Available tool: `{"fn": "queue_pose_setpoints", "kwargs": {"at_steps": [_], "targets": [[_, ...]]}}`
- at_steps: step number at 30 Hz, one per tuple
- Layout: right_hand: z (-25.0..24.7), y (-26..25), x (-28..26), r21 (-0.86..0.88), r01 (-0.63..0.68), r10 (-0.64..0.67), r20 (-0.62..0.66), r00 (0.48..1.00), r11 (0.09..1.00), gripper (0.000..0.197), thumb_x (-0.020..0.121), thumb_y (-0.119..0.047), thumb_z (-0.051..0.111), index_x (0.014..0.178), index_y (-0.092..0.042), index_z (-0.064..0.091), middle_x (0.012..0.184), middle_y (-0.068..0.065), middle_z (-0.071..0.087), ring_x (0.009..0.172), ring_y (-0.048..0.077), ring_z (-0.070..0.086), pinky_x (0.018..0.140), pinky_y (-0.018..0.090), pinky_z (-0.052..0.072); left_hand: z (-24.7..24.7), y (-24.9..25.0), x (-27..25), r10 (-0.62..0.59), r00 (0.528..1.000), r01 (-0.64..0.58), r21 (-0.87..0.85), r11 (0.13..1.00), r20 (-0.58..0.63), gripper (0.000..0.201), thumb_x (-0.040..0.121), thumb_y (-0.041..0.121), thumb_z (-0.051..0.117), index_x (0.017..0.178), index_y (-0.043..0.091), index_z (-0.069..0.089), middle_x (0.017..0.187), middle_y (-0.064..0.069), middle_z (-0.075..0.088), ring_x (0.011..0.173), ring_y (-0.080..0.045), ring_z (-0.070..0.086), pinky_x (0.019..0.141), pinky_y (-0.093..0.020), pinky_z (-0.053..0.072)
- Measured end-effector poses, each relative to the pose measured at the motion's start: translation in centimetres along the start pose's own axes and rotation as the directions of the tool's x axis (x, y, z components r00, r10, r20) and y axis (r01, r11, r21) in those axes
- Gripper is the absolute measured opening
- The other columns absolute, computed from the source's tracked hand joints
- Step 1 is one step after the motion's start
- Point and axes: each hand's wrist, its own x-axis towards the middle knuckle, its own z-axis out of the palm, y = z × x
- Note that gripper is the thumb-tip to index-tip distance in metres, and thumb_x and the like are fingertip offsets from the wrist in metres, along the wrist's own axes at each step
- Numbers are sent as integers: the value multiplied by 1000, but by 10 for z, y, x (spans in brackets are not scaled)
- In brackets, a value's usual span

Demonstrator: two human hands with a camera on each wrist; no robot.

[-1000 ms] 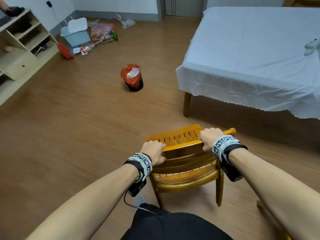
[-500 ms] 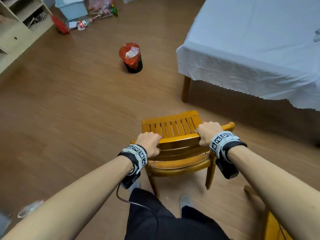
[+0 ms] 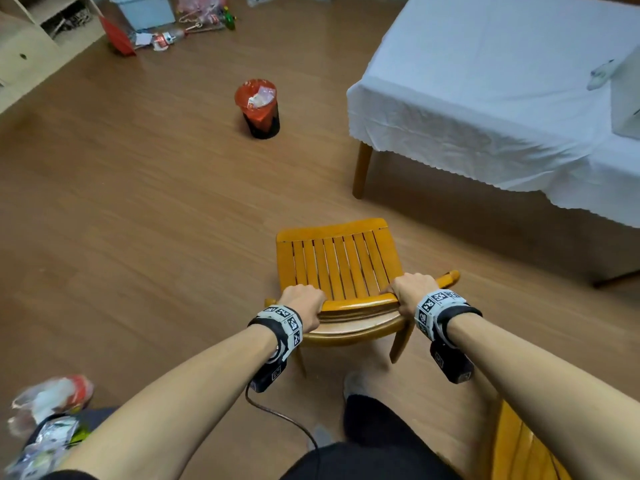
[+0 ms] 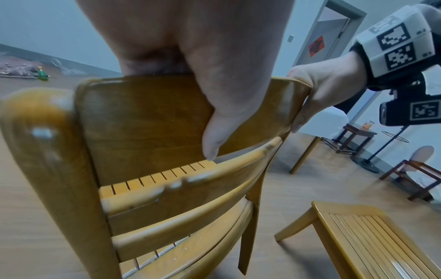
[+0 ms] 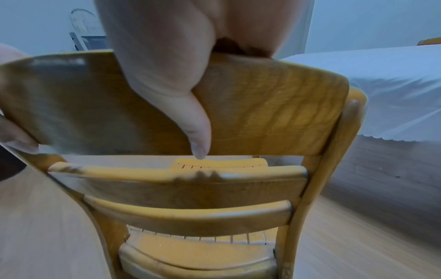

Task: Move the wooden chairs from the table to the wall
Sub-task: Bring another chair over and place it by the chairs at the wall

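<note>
A yellow wooden chair (image 3: 337, 263) with a slatted seat stands on the floor in front of me, its back toward me. My left hand (image 3: 304, 303) grips the left end of its top back rail (image 4: 148, 120), thumb behind the board. My right hand (image 3: 412, 291) grips the right end of the same top back rail (image 5: 274, 105), thumb down its rear face. A second wooden chair (image 3: 519, 445) shows at my right side; its slatted seat (image 4: 372, 234) appears in the left wrist view. The table (image 3: 485, 81) under a white cloth stands ahead on the right.
A small bin with a red bag (image 3: 258, 107) stands on the floor ahead. Shelving (image 3: 31, 39), a blue box and loose clutter (image 3: 180, 29) lie by the far left wall. Plastic-wrapped litter (image 3: 45, 420) sits by my left side. Dark chairs and a stand (image 4: 372, 151) are beyond the table.
The chair has come back away from the table with both hands still on its back rail. More of the seat shows, and the second chair has come into view at my right.
</note>
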Motion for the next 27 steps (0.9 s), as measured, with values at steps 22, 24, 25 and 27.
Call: {"fn": "queue_pose_setpoints", "kwargs": {"at_steps": [22, 24, 25, 27], "targets": [[-83, 90, 124, -191, 185, -177, 57, 983, 964, 30, 90, -24, 62, 113, -43, 67, 86, -12, 68, 83, 17, 66, 74, 34, 56, -62, 12, 106, -83, 996, 85, -44, 995, 38, 16, 91, 19, 62, 106, 16, 65, 96, -7, 67, 93, -30, 63, 73, -36, 44], [-99, 92, 147, -205, 196, -190, 50, 981, 959, 33, 90, -24, 63, 115, -45, 65, 87, -12, 67, 84, 17, 66, 75, 34, 56, -75, -2, 120, -103, 994, 105, -53, 993, 38, 18, 90, 19, 62, 108, 16, 66, 99, -8, 68, 94, -31, 63, 76, -37, 46], [-107, 91, 158, -208, 206, -201, 42, 979, 956, 34, 90, -25, 63, 117, -46, 64, 86, -12, 65, 84, 18, 65, 75, 34, 56, -81, -10, 127, -115, 993, 117, -56, 992, 39, 19, 90, 19, 62, 109, 17, 66, 100, -8, 68, 95, -31, 63, 77, -38, 47], [-120, 87, 180, -212, 231, -232, 19, 973, 950, 35, 90, -27, 65, 119, -46, 63, 87, -11, 65, 85, 19, 66, 72, 33, 54, -94, -30, 139, -138, 990, 140, -50, 989, 42, 22, 90, 20, 62, 112, 18, 66, 103, -7, 68, 98, -30, 63, 79, -38, 47]]}}
